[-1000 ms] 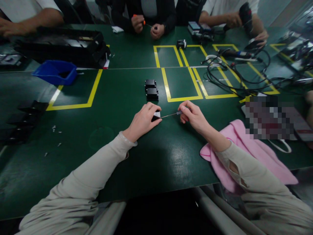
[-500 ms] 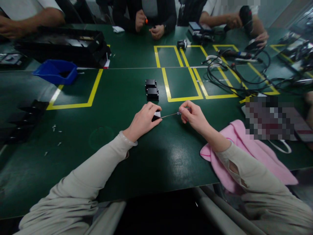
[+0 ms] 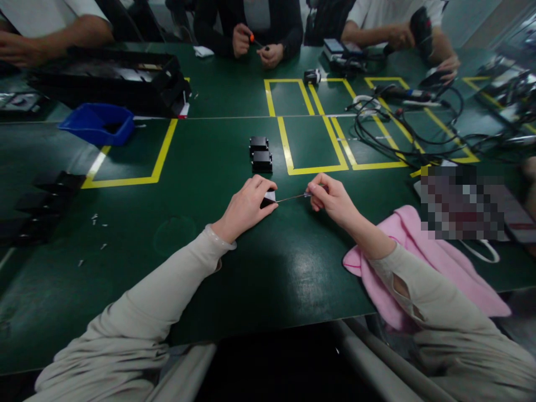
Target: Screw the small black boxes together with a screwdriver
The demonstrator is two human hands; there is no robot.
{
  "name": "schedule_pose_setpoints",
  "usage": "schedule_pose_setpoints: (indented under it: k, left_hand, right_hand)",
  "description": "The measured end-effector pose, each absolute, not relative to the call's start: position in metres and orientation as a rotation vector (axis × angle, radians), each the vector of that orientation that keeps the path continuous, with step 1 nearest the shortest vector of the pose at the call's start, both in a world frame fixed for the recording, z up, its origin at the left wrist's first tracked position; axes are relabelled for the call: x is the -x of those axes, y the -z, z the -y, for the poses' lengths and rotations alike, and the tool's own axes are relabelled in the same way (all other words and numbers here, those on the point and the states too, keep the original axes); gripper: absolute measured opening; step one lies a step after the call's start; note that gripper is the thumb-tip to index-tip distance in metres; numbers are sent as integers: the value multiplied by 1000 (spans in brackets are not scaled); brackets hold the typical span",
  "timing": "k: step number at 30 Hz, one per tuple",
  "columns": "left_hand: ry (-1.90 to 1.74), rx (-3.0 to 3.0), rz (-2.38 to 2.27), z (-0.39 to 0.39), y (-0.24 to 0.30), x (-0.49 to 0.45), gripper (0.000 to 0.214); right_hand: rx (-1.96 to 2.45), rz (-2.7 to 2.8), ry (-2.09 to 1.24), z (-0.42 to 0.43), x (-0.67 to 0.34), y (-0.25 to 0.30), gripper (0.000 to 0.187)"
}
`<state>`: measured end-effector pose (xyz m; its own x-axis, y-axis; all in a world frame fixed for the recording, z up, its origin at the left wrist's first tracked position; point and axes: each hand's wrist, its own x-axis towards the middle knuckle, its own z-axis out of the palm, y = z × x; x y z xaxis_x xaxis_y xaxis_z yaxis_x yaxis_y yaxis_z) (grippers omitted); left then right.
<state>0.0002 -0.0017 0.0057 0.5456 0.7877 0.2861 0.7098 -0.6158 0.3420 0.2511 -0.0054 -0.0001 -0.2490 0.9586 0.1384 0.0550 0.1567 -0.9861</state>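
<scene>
My left hand (image 3: pixel 247 204) is closed around a small black box-like part (image 3: pixel 269 197) with a pale top face, resting on the green table. Most of that part is hidden by my fingers. In my right hand (image 3: pixel 329 195) is a thin screwdriver (image 3: pixel 293 197), pinched by its handle; its long shaft lies nearly level, pointing left. The tip reaches the right side of the part. Just beyond my left hand stand two similar black blocks (image 3: pixel 261 159), one behind the other, with small shiny screws at their sides.
Small screws (image 3: pixel 94 219) lie loose at left, near black parts (image 3: pixel 50 201). A blue scoop-shaped bin (image 3: pixel 100 124) and a long black tray (image 3: pixel 113 84) stand beyond. Cables (image 3: pixel 402 131) tangle at right; a pink cloth (image 3: pixel 412 240) lies under my right forearm. Co-workers sit opposite.
My hands, the part and the screwdriver hold almost the same place. Across the table, the middle co-worker's orange-handled tool has turned, and its shaft now shows between their hands.
</scene>
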Motion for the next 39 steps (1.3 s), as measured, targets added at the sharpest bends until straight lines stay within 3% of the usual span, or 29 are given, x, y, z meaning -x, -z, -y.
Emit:
schedule_pose_setpoints:
  k: [9, 28, 39]
  left_hand:
    - [-601, -2586, -1268, 2, -8, -1, 32]
    - [-598, -2595, -1227, 4, -7, -2, 35]
    - [-596, -2596, -1233, 4, -7, -3, 36]
  right_hand:
    - [1083, 1539, -1083, 10, -249, -5, 29]
    - [1103, 1495, -1080, 8, -248, -1, 37]
    - [1055, 1511, -1126, 10, -248, -6, 32]
